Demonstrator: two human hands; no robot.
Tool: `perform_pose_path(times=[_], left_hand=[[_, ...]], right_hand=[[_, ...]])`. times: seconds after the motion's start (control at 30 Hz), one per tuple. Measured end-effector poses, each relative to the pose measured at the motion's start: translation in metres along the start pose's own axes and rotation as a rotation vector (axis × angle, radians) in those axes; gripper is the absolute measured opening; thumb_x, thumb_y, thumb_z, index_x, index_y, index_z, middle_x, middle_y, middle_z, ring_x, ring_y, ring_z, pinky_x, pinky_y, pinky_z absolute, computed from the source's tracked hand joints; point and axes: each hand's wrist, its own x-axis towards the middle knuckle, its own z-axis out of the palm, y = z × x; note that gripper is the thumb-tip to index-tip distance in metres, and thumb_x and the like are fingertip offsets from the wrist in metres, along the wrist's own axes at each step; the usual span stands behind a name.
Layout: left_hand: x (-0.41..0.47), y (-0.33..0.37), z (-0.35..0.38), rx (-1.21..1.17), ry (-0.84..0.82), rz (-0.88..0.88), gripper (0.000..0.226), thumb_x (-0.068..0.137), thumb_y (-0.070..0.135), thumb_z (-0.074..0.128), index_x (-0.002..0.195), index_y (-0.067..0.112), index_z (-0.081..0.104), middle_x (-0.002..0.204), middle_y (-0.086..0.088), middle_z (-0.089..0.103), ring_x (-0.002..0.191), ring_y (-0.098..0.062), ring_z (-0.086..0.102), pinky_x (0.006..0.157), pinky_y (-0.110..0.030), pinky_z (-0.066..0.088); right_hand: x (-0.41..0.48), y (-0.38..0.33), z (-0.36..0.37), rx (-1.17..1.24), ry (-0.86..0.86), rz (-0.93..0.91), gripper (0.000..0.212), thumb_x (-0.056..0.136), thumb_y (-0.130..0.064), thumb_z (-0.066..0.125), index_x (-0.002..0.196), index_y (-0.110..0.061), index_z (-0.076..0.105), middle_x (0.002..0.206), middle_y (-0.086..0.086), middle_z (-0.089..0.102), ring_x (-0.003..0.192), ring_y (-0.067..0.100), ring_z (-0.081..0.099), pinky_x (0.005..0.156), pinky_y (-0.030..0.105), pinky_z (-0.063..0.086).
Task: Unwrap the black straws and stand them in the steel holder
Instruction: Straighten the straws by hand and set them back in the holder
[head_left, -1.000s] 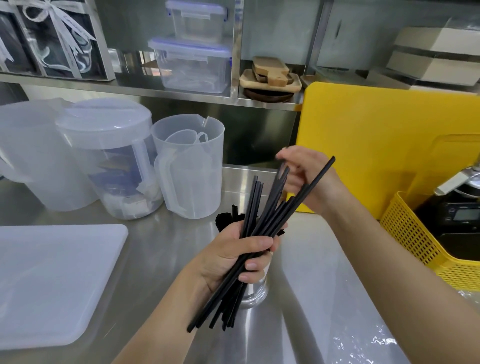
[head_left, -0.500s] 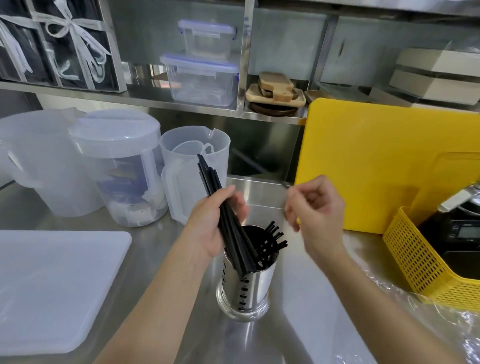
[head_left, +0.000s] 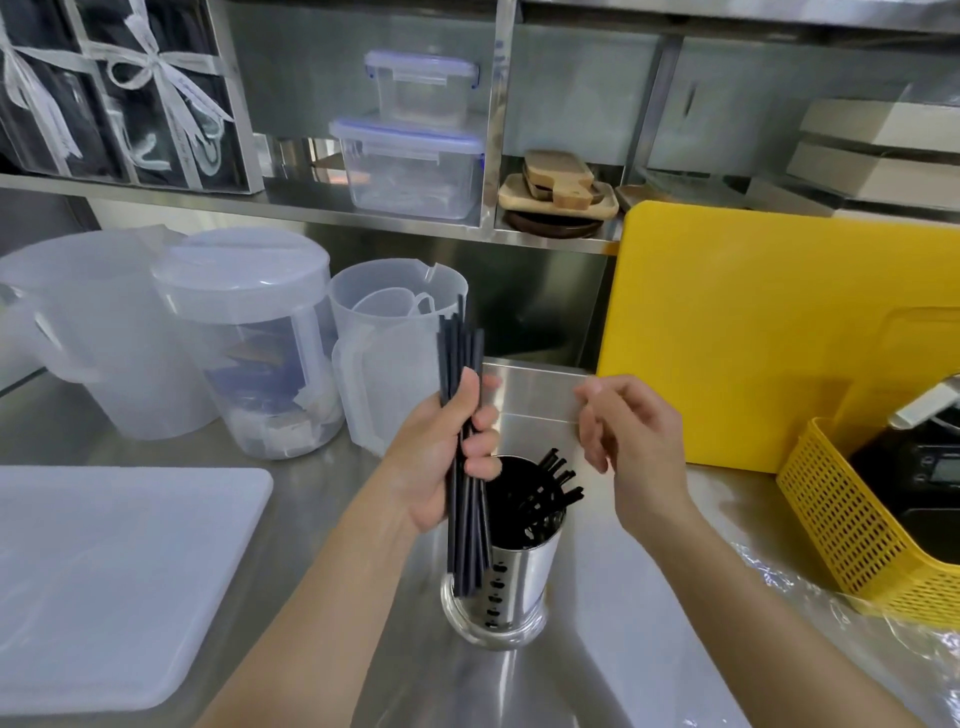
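A bundle of black straws (head_left: 460, 364) stands nearly upright in my left hand (head_left: 441, 457), which grips it at mid-length. The bundle's lower ends hang in front of the left side of the perforated steel holder (head_left: 514, 587); I cannot tell whether they are inside it. Several more black straws (head_left: 556, 488) lean to the right inside the holder. My right hand (head_left: 634, 447) hovers just right of the holder's mouth, fingers loosely curled, holding nothing.
Clear plastic jugs (head_left: 244, 353) stand at the back left. A white cutting board (head_left: 114, 577) lies at the left, a yellow board (head_left: 769, 343) leans at the back right, beside a yellow basket (head_left: 841, 525). Crumpled clear wrap (head_left: 779, 577) lies at the right.
My left hand turned the bundle from a slant to nearly upright at the holder. My right hand let go of the straw tips and drew back to the right.
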Motion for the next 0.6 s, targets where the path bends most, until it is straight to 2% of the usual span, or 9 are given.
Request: perform_pose_path(times=[0.07, 0.13, 0.17, 0.2, 0.27, 0.33, 0.4, 0.5, 0.6], left_hand=[[-0.004, -0.01, 0.007, 0.075, -0.047, -0.041, 0.033, 0.076, 0.039, 0.054, 0.094, 0.011, 0.052, 0.055, 0.005, 0.04, 0.037, -0.002, 0.031, 0.032, -0.013, 0.029], [-0.009, -0.021, 0.014, 0.113, -0.098, -0.09, 0.037, 0.075, 0.04, 0.054, 0.094, 0.01, 0.046, 0.054, 0.004, 0.039, 0.036, -0.003, 0.031, 0.031, -0.014, 0.027], [-0.01, -0.027, 0.018, 0.116, -0.125, -0.118, 0.04, 0.073, 0.043, 0.055, 0.095, 0.011, 0.044, 0.055, 0.003, 0.04, 0.036, -0.004, 0.031, 0.032, -0.014, 0.027], [-0.013, -0.032, 0.022, 0.126, -0.148, -0.141, 0.043, 0.072, 0.046, 0.055, 0.095, 0.012, 0.043, 0.056, 0.002, 0.041, 0.036, -0.004, 0.031, 0.032, -0.014, 0.028], [-0.016, -0.041, 0.028, 0.176, -0.163, -0.155, 0.047, 0.071, 0.054, 0.052, 0.088, 0.011, 0.045, 0.059, 0.001, 0.042, 0.038, -0.005, 0.032, 0.034, -0.015, 0.029], [-0.018, -0.046, 0.033, 0.212, -0.135, -0.135, 0.038, 0.076, 0.056, 0.048, 0.079, 0.019, 0.055, 0.06, -0.001, 0.043, 0.04, -0.006, 0.033, 0.035, -0.017, 0.029], [-0.02, -0.048, 0.036, 0.206, -0.1, -0.103, 0.032, 0.083, 0.05, 0.046, 0.074, 0.024, 0.061, 0.061, -0.001, 0.046, 0.041, -0.008, 0.035, 0.035, -0.018, 0.03], [-0.025, -0.049, 0.036, 0.184, -0.115, -0.057, 0.021, 0.085, 0.035, 0.053, 0.078, 0.018, 0.062, 0.066, -0.002, 0.053, 0.046, -0.01, 0.042, 0.038, -0.02, 0.035], [-0.028, -0.049, 0.035, 0.134, -0.191, -0.053, 0.008, 0.087, 0.019, 0.058, 0.084, 0.011, 0.061, 0.073, -0.004, 0.056, 0.056, -0.013, 0.051, 0.043, -0.023, 0.042]], right_hand=[[0.01, -0.005, -0.003, -0.078, -0.041, 0.188, 0.026, 0.08, -0.037, 0.067, 0.078, -0.012, 0.063, 0.07, 0.004, 0.06, 0.064, 0.015, 0.056, 0.058, 0.029, 0.042], [0.013, -0.008, -0.003, -0.073, -0.258, 0.34, 0.046, 0.075, -0.051, 0.064, 0.099, -0.012, 0.066, 0.095, 0.004, 0.068, 0.091, 0.018, 0.065, 0.076, 0.034, 0.05], [0.012, -0.009, -0.001, -0.036, -0.356, 0.392, 0.054, 0.075, -0.053, 0.063, 0.105, -0.009, 0.064, 0.099, 0.006, 0.068, 0.095, 0.019, 0.065, 0.08, 0.035, 0.051], [0.009, -0.011, 0.001, 0.011, -0.406, 0.434, 0.055, 0.075, -0.051, 0.063, 0.106, -0.005, 0.062, 0.098, 0.009, 0.067, 0.092, 0.02, 0.065, 0.08, 0.034, 0.051], [0.004, -0.012, 0.007, 0.087, -0.376, 0.494, 0.041, 0.078, -0.036, 0.068, 0.099, -0.001, 0.063, 0.091, 0.014, 0.066, 0.082, 0.02, 0.066, 0.074, 0.029, 0.053], [-0.001, -0.013, 0.013, 0.097, -0.312, 0.498, 0.03, 0.083, -0.021, 0.065, 0.095, 0.007, 0.065, 0.086, 0.016, 0.069, 0.071, 0.018, 0.067, 0.062, 0.022, 0.053], [-0.005, -0.014, 0.014, 0.112, -0.29, 0.471, 0.027, 0.088, -0.014, 0.059, 0.094, 0.012, 0.064, 0.083, 0.016, 0.07, 0.062, 0.015, 0.068, 0.053, 0.018, 0.051], [-0.007, -0.016, 0.012, 0.169, -0.283, 0.439, 0.019, 0.089, -0.013, 0.056, 0.085, 0.001, 0.068, 0.085, 0.014, 0.074, 0.079, 0.021, 0.072, 0.061, 0.021, 0.055], [-0.008, -0.018, 0.012, 0.228, -0.267, 0.437, 0.012, 0.088, -0.012, 0.056, 0.085, -0.004, 0.065, 0.09, 0.018, 0.074, 0.089, 0.027, 0.071, 0.069, 0.028, 0.058]])
